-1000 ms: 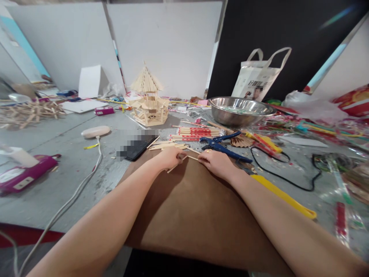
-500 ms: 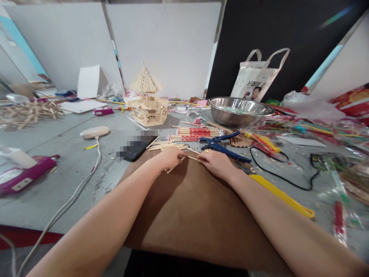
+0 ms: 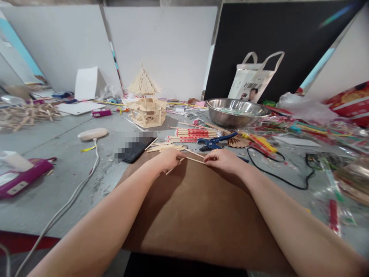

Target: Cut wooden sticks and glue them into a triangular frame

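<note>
My left hand (image 3: 170,158) is closed on thin wooden sticks at the far part of the brown board (image 3: 201,215). One short stick (image 3: 170,171) pokes out below its fingers, and a longer wooden stick (image 3: 193,159) runs from it toward the right. My right hand (image 3: 221,161) has its thumb and fingertips pinched at the right end of that longer stick. Another stick (image 3: 194,153) lies just behind, slanting toward the right fingers. Loose wooden sticks (image 3: 161,146) are heaped beyond my left hand. Blue cutters (image 3: 211,143) lie behind my right hand.
A wooden stick pavilion model (image 3: 147,104) stands farther back. Nearby are a black phone-like slab (image 3: 138,149), sticks in red-printed wrapping (image 3: 193,133), a steel basin (image 3: 236,119) and a glue gun (image 3: 262,143) with a black cord. A white cable (image 3: 83,184) crosses the left side.
My right hand has shifted to the right, leaving more of the stick showing between the hands. My right forearm now covers most of the yellow handle. The left hand stays nearly in place.
</note>
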Demonstrator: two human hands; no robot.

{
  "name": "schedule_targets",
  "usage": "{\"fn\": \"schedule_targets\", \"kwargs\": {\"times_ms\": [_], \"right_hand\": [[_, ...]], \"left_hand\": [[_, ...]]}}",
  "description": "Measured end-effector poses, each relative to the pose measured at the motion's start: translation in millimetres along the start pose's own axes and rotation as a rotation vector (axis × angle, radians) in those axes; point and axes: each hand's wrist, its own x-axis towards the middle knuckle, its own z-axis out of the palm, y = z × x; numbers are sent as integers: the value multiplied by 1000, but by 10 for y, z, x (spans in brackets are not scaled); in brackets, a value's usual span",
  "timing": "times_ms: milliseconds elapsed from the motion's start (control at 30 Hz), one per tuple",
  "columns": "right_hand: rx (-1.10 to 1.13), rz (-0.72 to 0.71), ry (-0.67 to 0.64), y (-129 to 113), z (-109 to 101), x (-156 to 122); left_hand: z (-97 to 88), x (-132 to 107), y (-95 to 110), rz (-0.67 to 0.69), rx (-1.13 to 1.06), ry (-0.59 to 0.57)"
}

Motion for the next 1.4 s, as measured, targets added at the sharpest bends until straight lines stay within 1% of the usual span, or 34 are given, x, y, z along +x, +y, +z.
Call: {"fn": "schedule_targets", "kwargs": {"times_ms": [67,233,400,600,733,833,933,1100,1267,1400], "right_hand": [[-10,-16,-14,6,25,11],[-73,-38,0,-19,42,26],[-111,-35,0,-54,36,27],[-128,-35,17,-62,45,30],[-132,-43,22,-73,55,27],[-139,-17,46,-75,74,31],[-129,9,73,-64,96,36],[-118,-16,84,-50,122,44],[-140,-12,94,-88,128,40],[-162,12,115,-110,129,25]], "left_hand": [[6,4,-8,-1,-4,-5],[1,0,-12,2,-29,-9],[-22,-26,27,-32,-51,-16],[23,-19,8,-23,-52,24],[24,-14,5,-18,-37,29],[17,-13,11,-42,-39,13],[26,-9,4,-42,-44,23],[52,-9,-12,-27,-25,69],[63,-7,-19,-38,-68,52],[65,-4,-22,-38,-68,67]]}}
